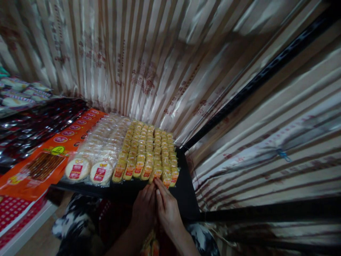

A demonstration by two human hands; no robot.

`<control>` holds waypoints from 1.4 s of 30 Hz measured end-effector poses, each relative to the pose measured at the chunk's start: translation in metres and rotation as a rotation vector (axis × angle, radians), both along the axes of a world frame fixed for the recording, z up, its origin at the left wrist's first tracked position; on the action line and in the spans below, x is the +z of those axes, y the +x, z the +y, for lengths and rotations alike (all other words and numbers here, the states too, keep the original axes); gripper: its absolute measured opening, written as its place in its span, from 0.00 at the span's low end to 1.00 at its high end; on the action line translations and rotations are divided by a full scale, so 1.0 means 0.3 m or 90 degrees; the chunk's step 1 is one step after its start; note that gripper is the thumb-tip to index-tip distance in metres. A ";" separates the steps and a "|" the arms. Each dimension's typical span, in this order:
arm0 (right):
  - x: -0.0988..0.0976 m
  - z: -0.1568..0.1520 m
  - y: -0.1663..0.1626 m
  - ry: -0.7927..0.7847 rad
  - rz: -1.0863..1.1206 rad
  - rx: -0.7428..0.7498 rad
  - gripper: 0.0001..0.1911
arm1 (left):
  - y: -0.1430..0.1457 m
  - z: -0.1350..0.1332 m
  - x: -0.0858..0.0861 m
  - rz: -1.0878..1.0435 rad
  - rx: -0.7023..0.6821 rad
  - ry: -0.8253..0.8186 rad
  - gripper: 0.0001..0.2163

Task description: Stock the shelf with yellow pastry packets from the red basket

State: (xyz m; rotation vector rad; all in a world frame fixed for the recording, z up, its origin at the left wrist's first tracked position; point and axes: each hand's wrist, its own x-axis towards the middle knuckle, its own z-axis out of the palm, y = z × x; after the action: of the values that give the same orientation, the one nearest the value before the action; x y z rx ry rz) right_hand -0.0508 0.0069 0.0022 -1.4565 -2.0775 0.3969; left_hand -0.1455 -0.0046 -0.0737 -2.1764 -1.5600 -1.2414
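Both hands meet at the front edge of the black shelf (185, 188), by rows of small yellow-wrapped snack packets (140, 165) with red and white labels. My left hand (144, 204) has its fingers closed together, tips at the lower end of one front packet (156, 172). Against it, my right hand (167, 206) presses its fingers on the same packet from the right. Part of the grip is hidden between the hands. Below my wrists, more yellow packets (151, 245) show dimly near my lap.
Left of the yellow rows lie clear-wrapped round white crackers (77, 170), an orange snack bag (48, 165) and dark shiny packets (39, 124). White packets (23, 92) sit at far left. A striped sheet (149, 64) hangs behind; a black metal post (255, 81) rises right.
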 end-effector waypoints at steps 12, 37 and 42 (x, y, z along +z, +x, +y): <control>0.106 0.046 0.018 0.038 0.013 -0.011 0.18 | 0.044 -0.014 0.004 -0.008 0.036 -0.064 0.19; 0.215 0.480 -0.054 -0.070 -0.212 -0.070 0.21 | 0.041 -0.009 0.044 0.037 0.070 -0.121 0.19; 0.211 0.500 -0.069 -0.082 -0.203 -0.022 0.20 | 0.047 -0.009 0.035 0.027 0.076 -0.133 0.20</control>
State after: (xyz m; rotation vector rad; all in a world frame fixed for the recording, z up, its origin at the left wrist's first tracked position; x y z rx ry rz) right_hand -0.0715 0.1569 0.0655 -1.7237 -2.3041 0.3049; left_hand -0.1315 -0.0072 -0.0632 -2.1752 -1.8454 -1.0316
